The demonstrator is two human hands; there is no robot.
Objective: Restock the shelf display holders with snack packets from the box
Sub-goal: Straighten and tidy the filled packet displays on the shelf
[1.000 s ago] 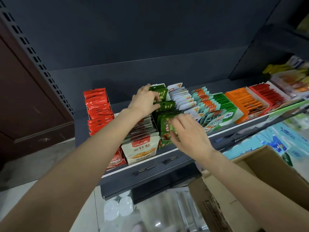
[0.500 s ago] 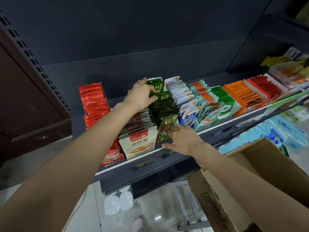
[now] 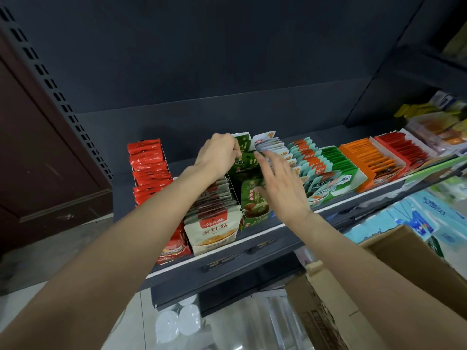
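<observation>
Green packets (image 3: 252, 198) fill the green holder (image 3: 255, 219) on the shelf (image 3: 227, 269); left hand (image 3: 217, 154) pinches its rear packets, right hand (image 3: 280, 188) rests spread open on them.

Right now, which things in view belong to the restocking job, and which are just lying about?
In the job:
- left hand and right hand, both on the green packets
- green display holder
- cardboard box

Lying about:
- red packets
- orange packets
- white lids under the shelf
</observation>
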